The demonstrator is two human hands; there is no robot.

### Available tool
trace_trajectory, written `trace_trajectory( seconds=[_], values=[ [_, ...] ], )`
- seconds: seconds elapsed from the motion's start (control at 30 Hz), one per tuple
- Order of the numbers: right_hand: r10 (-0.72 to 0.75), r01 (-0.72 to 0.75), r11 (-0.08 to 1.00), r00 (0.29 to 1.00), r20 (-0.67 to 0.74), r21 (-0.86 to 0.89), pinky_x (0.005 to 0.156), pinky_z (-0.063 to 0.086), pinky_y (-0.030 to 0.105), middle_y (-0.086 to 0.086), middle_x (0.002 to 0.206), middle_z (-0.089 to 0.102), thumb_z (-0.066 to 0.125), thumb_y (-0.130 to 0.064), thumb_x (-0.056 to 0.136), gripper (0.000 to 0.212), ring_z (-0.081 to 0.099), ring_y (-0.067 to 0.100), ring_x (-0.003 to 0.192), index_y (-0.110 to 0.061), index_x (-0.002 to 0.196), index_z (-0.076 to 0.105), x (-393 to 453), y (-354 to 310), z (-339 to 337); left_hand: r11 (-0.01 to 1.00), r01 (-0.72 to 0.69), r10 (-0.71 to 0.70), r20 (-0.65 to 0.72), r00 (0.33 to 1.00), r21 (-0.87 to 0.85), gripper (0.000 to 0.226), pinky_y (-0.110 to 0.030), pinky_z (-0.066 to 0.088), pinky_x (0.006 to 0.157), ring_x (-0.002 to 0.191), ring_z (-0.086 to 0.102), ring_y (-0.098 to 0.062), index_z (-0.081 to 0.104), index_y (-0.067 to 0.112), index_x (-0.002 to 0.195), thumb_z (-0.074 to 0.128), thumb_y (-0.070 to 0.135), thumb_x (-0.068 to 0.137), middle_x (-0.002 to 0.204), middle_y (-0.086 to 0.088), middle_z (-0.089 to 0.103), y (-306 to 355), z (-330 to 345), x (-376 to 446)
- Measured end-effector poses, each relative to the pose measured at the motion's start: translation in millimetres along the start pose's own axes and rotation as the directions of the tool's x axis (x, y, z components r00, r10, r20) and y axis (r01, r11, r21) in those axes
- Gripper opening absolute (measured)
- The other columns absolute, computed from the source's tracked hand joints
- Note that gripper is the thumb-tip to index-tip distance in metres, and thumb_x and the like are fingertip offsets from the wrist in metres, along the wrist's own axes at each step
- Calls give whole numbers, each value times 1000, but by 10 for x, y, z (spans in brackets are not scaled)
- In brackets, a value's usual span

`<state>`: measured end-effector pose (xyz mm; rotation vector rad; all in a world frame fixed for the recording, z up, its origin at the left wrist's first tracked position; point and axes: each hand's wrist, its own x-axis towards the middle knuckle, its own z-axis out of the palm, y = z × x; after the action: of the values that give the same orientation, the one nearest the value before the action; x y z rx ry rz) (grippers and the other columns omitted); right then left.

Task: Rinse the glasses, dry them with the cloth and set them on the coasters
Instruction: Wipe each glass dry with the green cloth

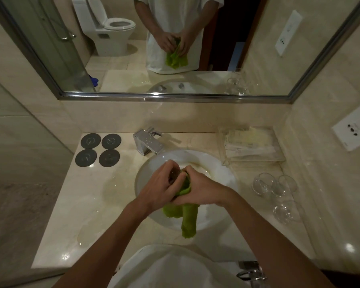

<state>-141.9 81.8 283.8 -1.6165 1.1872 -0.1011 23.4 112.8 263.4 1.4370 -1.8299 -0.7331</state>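
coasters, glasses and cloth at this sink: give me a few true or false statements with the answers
1. All four coasters are bare. True.
2. The green cloth lies flat on the counter. False: both hands hold it over the sink basin, its ends hanging down.
3. Three glasses stand on the counter right of the basin. True.
4. The left hand rests on the faucet. False: it grips a glass against the cloth, away from the faucet.
5. The right hand grips the cloth. True.

Countertop [104, 190] (wet): coasters [100, 150], glasses [275, 187]
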Motion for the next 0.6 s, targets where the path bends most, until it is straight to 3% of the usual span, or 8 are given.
trace_trajectory(
  seconds=[0.1, 0.2, 0.27, 0.33, 0.43, 0.6],
  values=[
    [-42, 43, 988, 999, -8, 149, 81, 62, 36, -5, 117, 60, 94, -40, 61, 76, 64, 13, 106, -29, 122, 50, -58, -10, -82, 999, -19, 19, -13, 1000, -31, 39, -14, 39, 63, 74, 48, -8, 53, 15, 93, 41, 52, 93, 81, 6, 51, 37, -40, 14],
    [-92, 146, 951, 975, -202, 271, 78, 58, 23, -9, 116, 59, 96, -29, 62, 79, 64, 8, 104, -27, 123, 46, -83, -7, 19, 1000, -1, 1, -34, 999, -2, 37, -19, 40, 61, 70, 47, -7, 51, 17, 94, 42, 53, 94, 81, 6, 52, 18, -122, 105],
    [-100, 223, 905, 939, -328, 362, 76, 56, 21, -7, 111, 64, 95, -27, 63, 69, 66, 7, 99, -25, 117, 51, -60, 9, 144, 1000, 21, -22, -69, 997, -4, 31, -30, 45, 59, 68, 51, -12, 52, 20, 93, 46, 51, 94, 79, 3, 56, -7, -204, 180],
    [-110, 300, 861, 898, -425, 410, 80, 54, 19, -7, 118, 62, 93, -30, 67, 63, 64, 3, 105, -28, 117, 55, -54, -17, 271, 997, 32, -40, -105, 994, -76, 27, -31, 44, 58, 64, 51, -13, 53, 18, 90, 51, 45, 94, 74, 0, 57, 1, -256, 223],
    [-154, 365, 866, 845, -512, 342, 91, 46, 10, -11, 134, 42, 79, -49, 74, 71, 48, -10, 119, -29, 134, 46, -52, -72, 406, 975, 106, -138, -160, 977, -194, 25, -32, 46, 61, 65, 52, -12, 56, 16, 89, 54, 41, 94, 75, -4, 60, 34, -259, 235],
    [-142, 306, 864, 910, -389, 400, 96, 53, 32, 5, 137, 42, 64, -45, 77, 71, 52, 15, 122, -42, 139, 30, -47, -26, 441, 904, 313, -359, -118, 926, -292, 32, -54, 55, 75, 79, 65, -27, 59, 22, 91, 51, 52, 94, 82, -3, 67, 9, -154, 189]
  ],
)
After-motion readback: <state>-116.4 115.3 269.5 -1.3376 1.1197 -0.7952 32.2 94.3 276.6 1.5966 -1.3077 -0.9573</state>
